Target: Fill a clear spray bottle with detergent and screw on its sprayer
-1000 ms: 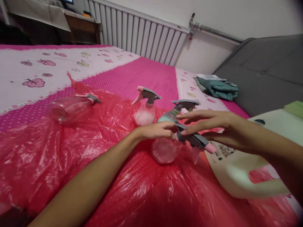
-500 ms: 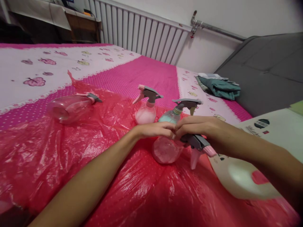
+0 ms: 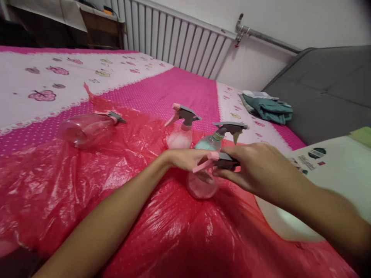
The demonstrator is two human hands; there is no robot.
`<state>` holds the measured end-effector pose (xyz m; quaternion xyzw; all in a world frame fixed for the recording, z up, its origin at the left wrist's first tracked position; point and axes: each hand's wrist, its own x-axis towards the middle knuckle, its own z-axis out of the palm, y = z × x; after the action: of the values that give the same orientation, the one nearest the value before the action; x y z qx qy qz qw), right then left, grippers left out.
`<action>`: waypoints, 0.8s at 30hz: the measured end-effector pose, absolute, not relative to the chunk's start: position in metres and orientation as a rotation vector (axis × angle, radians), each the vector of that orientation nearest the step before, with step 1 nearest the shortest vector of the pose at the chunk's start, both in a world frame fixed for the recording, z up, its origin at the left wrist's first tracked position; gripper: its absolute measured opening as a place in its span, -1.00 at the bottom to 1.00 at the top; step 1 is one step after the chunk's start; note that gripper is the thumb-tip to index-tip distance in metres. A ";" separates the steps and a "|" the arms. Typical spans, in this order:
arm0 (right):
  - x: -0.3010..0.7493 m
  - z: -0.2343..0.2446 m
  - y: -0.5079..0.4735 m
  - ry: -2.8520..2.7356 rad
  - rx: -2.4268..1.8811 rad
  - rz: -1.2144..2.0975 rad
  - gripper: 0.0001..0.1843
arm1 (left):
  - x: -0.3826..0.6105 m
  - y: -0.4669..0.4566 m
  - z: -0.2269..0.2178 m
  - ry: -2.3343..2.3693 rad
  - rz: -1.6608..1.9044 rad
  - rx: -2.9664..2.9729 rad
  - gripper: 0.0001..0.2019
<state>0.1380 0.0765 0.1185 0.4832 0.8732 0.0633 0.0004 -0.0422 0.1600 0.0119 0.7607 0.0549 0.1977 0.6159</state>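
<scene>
A clear pink spray bottle (image 3: 202, 188) stands on the red plastic sheet (image 3: 162, 216) in front of me. My left hand (image 3: 188, 159) is closed around its upper part. At its top, my right hand (image 3: 252, 162) grips the grey-and-pink trigger sprayer head (image 3: 224, 160), whose pink nozzle points left. Whether the head is seated on the neck is hidden by my fingers. Just behind stand a second pink spray bottle (image 3: 179, 137) and a green-tinted spray bottle (image 3: 209, 143), both upright with sprayer heads.
Another pink spray bottle (image 3: 87, 129) lies on its side at the left. A large white container (image 3: 333, 173) is at the right. Folded clothes (image 3: 266, 106) rest by the grey headboard (image 3: 327, 85). A radiator (image 3: 179, 38) runs along the wall.
The sprayer head has turned: its pink nozzle pointed right and now points left. My right hand has turned with its grip around the head. My left hand stays at the bottle.
</scene>
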 end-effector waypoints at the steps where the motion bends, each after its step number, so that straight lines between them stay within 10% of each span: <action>1: 0.135 0.120 0.076 2.677 1.558 0.234 -0.75 | -0.042 0.160 0.012 0.120 0.453 1.768 -0.58; 10: 0.117 0.122 0.076 2.440 1.739 0.094 -0.71 | -0.039 0.165 0.002 0.096 0.462 1.652 -0.22; 24: 0.127 0.123 0.079 2.600 1.741 -0.430 -0.72 | -0.034 0.164 -0.014 0.315 0.457 1.672 -0.50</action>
<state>0.1270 0.0789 0.1233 0.5511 0.8232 -0.1362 -0.0084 -0.0337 0.1644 -0.0140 0.7320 0.1378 0.2002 0.6365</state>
